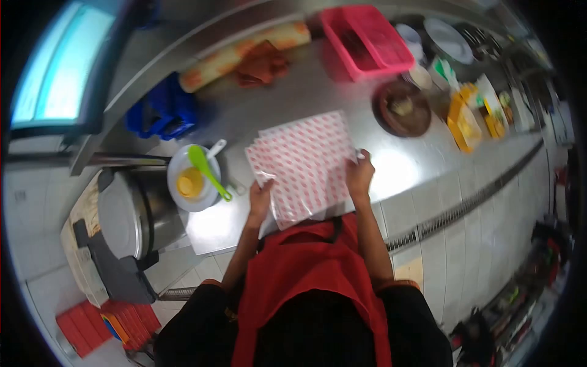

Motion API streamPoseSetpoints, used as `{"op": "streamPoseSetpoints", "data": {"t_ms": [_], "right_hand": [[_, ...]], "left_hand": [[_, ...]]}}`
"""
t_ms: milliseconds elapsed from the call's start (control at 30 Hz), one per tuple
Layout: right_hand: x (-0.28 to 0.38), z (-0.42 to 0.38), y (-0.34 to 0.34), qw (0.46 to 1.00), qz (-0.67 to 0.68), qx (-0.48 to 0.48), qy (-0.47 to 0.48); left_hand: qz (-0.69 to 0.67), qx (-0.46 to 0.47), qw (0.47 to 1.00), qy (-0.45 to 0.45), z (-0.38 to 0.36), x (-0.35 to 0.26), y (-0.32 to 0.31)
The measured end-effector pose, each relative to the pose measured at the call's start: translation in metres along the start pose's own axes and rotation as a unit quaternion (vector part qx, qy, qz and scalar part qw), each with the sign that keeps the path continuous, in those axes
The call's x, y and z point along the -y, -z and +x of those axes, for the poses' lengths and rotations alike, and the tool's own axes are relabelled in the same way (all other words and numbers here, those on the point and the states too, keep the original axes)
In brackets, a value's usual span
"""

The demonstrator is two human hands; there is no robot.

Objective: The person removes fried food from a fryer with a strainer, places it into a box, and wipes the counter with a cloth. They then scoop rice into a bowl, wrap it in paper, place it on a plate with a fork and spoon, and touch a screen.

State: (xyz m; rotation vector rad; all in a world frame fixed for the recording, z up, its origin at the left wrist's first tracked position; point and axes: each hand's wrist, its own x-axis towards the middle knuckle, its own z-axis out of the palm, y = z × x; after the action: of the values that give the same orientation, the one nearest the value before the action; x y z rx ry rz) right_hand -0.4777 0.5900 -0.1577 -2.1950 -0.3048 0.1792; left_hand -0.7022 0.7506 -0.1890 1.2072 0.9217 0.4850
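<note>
Several sheets of white wrapping paper [309,165] with a red printed pattern are held over the front of the steel counter [238,110]. My left hand [262,199] grips their left edge, fingers closed on the paper. On the right edge, my right hand [361,174] is closed around the sheets too. The sheets overlap slightly out of line at the upper left. Left of the paper stands a white plate [177,165] carrying a yellow cup [189,183], a green spatula [205,166] and a white spoon [216,148].
A pink bin [373,70] and a brown stone mortar [416,116] stand at the back right, beside yellow cartons [460,125]. Behind on the left are blue bags [162,107], a patterned roll [214,64] and a brown cloth [263,63]. A large steel pot [125,211] stands at left.
</note>
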Motion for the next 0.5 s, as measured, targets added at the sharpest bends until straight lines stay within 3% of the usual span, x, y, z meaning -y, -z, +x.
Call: {"op": "streamPoseSetpoints", "data": {"t_ms": [33, 133, 233, 300, 367, 433, 500], "right_hand": [[0.004, -0.001, 0.005, 0.999, -0.04, -0.016, 0.034], [0.006, 0.001, 0.02, 0.999, -0.005, 0.015, -0.042], [-0.011, 0.006, 0.027, 0.999, 0.021, 0.022, -0.031], [-0.021, 0.008, 0.029, 0.999, -0.044, 0.018, 0.007], [-0.022, 0.008, 0.033, 0.998, -0.025, -0.005, 0.063], [-0.018, 0.007, 0.039, 0.998, 0.034, 0.002, -0.053], [-0.023, 0.007, 0.042, 0.999, 0.024, -0.009, -0.046]], "left_hand": [[0.004, -0.01, 1.0, -0.001, -0.002, -0.005, -0.003], [0.024, -0.006, 1.0, -0.018, -0.005, -0.014, -0.003], [0.044, -0.002, 0.999, 0.021, -0.005, -0.022, 0.002], [0.074, -0.017, 0.997, 0.03, -0.005, -0.026, 0.005], [0.07, -0.002, 0.997, -0.024, -0.002, -0.025, 0.008], [0.137, -0.047, 0.987, -0.066, 0.001, -0.028, 0.009], [0.202, -0.087, 0.97, -0.106, -0.003, -0.031, 0.003]]}}
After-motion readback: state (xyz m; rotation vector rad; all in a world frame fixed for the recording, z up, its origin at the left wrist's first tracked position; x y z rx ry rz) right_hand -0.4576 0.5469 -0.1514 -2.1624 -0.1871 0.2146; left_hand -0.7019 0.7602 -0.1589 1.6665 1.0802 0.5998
